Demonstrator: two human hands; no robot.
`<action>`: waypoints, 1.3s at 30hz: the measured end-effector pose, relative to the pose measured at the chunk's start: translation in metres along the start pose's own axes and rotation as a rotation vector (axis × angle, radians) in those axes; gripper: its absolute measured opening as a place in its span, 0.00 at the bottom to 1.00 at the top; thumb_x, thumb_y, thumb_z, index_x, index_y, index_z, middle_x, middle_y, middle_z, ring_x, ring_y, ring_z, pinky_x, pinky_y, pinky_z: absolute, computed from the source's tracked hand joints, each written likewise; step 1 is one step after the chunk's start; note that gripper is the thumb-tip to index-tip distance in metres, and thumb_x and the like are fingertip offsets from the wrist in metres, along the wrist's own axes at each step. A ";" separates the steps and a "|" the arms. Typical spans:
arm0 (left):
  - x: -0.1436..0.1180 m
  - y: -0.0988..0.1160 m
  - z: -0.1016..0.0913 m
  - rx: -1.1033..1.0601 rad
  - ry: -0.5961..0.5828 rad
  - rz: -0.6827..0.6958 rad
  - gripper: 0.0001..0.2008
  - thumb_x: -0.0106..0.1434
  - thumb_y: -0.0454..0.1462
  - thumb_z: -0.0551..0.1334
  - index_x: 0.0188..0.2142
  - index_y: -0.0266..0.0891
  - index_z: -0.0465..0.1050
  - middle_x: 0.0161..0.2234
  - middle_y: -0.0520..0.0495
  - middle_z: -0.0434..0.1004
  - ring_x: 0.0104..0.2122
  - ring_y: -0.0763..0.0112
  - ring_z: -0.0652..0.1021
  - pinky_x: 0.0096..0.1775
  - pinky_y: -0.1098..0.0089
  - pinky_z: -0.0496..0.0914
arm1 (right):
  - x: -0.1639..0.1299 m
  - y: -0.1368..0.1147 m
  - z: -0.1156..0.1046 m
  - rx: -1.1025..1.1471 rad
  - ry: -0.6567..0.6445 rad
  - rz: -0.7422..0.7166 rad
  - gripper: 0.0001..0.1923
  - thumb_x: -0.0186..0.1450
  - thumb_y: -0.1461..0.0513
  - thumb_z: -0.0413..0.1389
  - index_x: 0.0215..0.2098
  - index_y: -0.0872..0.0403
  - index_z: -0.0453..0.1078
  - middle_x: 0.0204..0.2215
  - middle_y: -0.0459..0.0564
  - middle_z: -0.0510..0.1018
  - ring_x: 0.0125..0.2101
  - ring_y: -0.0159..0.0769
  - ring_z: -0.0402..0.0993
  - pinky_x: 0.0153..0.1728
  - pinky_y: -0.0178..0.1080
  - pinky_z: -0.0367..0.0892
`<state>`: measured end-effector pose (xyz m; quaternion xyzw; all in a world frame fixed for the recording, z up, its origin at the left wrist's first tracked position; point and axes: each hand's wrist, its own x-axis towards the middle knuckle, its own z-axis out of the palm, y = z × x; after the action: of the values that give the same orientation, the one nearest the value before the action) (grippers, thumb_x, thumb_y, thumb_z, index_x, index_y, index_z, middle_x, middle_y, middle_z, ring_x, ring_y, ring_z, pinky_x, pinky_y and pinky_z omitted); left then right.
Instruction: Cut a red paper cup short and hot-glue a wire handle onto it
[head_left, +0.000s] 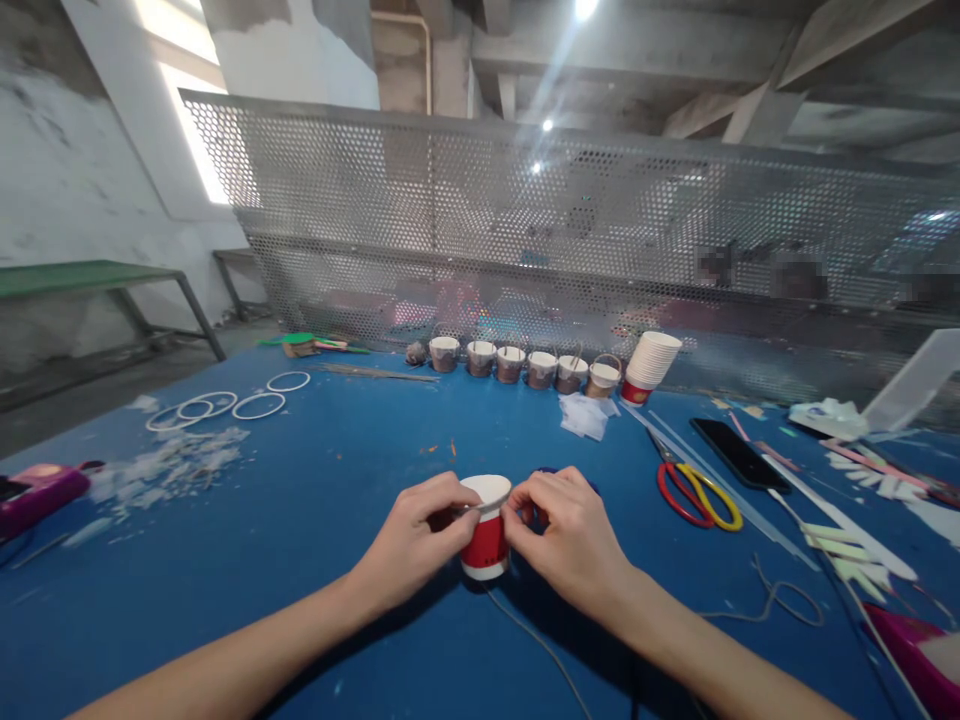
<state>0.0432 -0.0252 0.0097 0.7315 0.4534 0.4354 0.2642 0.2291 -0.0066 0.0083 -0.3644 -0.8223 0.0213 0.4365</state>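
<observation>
We hold the red cup (486,535) upside down on the blue bench (300,560), left hand (416,535) and right hand (559,530) fingers pinched on its sides. If we squeeze too hard, we think it could crumple or tip over

paper cup (486,545) matt red/white | table (300,560) blue, matt | screen (525,220) perforated metal

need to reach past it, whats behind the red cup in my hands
Behind the red cup lies bare blue table, then a row of small brown cups along the mesh. The hands hide what lies right beside the cup.
</observation>
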 end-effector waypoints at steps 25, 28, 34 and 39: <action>0.006 -0.024 -0.011 -0.438 -0.176 -0.138 0.12 0.59 0.41 0.60 0.25 0.35 0.73 0.26 0.52 0.65 0.19 0.79 0.67 0.22 0.74 0.61 | 0.008 0.008 -0.011 0.350 -0.225 0.186 0.05 0.63 0.66 0.55 0.35 0.52 0.71 0.35 0.46 0.77 0.28 0.32 0.71 0.34 0.37 0.65; 0.008 -0.027 -0.009 -0.418 -0.195 -0.173 0.11 0.60 0.41 0.59 0.28 0.36 0.74 0.32 0.49 0.68 0.19 0.78 0.71 0.20 0.74 0.62 | 0.007 0.011 -0.009 0.366 -0.219 0.161 0.05 0.64 0.66 0.54 0.34 0.52 0.71 0.33 0.47 0.78 0.30 0.33 0.72 0.35 0.38 0.66; 0.010 -0.016 -0.004 -0.154 -0.143 -0.068 0.10 0.60 0.36 0.56 0.34 0.38 0.76 0.35 0.47 0.75 0.23 0.75 0.74 0.26 0.73 0.68 | 0.000 0.013 -0.001 0.155 -0.167 -0.048 0.07 0.65 0.69 0.53 0.34 0.53 0.70 0.32 0.48 0.78 0.33 0.36 0.72 0.35 0.39 0.62; 0.004 -0.006 0.000 0.054 -0.091 0.095 0.07 0.59 0.34 0.58 0.33 0.38 0.76 0.29 0.50 0.75 0.27 0.75 0.72 0.30 0.74 0.66 | -0.003 0.007 0.004 0.104 -0.170 -0.140 0.06 0.67 0.69 0.52 0.34 0.55 0.69 0.31 0.49 0.78 0.32 0.35 0.72 0.36 0.39 0.60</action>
<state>0.0416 -0.0191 0.0069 0.7782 0.4170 0.4013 0.2439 0.2315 -0.0026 0.0012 -0.2799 -0.8776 0.0643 0.3839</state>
